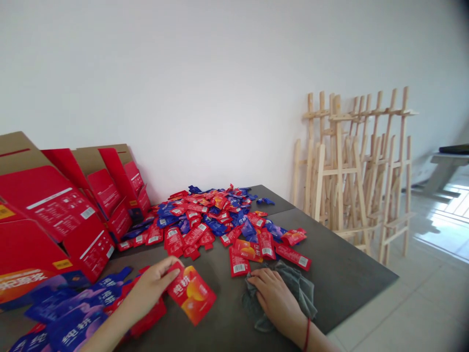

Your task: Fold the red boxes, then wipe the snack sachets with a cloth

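My left hand (161, 278) pinches a red pouch (193, 295) by its upper left corner, its orange fruit picture facing me, just over the dark table. A grey-green cloth (298, 288) lies crumpled near the table's right side, and my right hand (273, 296) rests flat on top of it with fingers stretched forward. Beneath and left of my left forearm are blue pouches (78, 325) laid overlapping, with more red pouches (152, 315) partly hidden by the arm. Farther back spreads a large heap of red and blue pouches (200, 215).
Open red cardboard boxes (47, 205) stand along the left. Behind the table (330, 266) rises a white wall (220, 98). Several wooden easels (339, 181) lean together past the table's right edge, on a tiled floor (421, 303).
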A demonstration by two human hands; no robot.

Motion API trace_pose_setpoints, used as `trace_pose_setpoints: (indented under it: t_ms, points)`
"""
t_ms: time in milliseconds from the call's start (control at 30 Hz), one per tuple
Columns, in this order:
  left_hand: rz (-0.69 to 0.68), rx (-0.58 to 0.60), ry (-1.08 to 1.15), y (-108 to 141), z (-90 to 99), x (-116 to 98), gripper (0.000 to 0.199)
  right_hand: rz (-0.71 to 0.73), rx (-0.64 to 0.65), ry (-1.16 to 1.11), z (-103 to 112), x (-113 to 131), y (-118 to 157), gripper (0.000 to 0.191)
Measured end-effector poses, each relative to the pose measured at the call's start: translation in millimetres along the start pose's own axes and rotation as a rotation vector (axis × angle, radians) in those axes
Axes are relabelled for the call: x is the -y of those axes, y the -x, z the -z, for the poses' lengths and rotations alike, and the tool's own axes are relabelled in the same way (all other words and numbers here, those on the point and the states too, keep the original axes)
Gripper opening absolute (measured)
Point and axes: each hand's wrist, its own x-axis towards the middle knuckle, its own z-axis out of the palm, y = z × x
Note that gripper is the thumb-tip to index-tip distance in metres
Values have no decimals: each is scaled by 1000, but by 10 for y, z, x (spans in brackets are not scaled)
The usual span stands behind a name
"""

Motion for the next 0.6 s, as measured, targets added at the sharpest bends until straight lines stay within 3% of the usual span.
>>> trace_pose_setpoints:
  t_ms: [100,167,233,333,400,500,600]
  points:
    - [118,59,-64,-149,389,323,26,0,-8,-8,15,28,7,39]
    - [157,73,-230,-234,609,490,26,-3,-9,-12,29,41,6,39]
    - [184,19,-463,-279,714,543,32,-8,-2,-9,37,51,3,38]
    - [156,-68,-788,-238,550,401,54,-12,4,-15,40,57,0,39]
    - [120,-8,-899,-154,282,242,59,-16,-3,-29,41,56,1,38]
    - [172,75,-976,-17,-78,98,63,-21,-16,-46,44,51,7,39]
    - [216,112,-997,94,-144,152,67,-11,-24,-54,41,44,14,40]
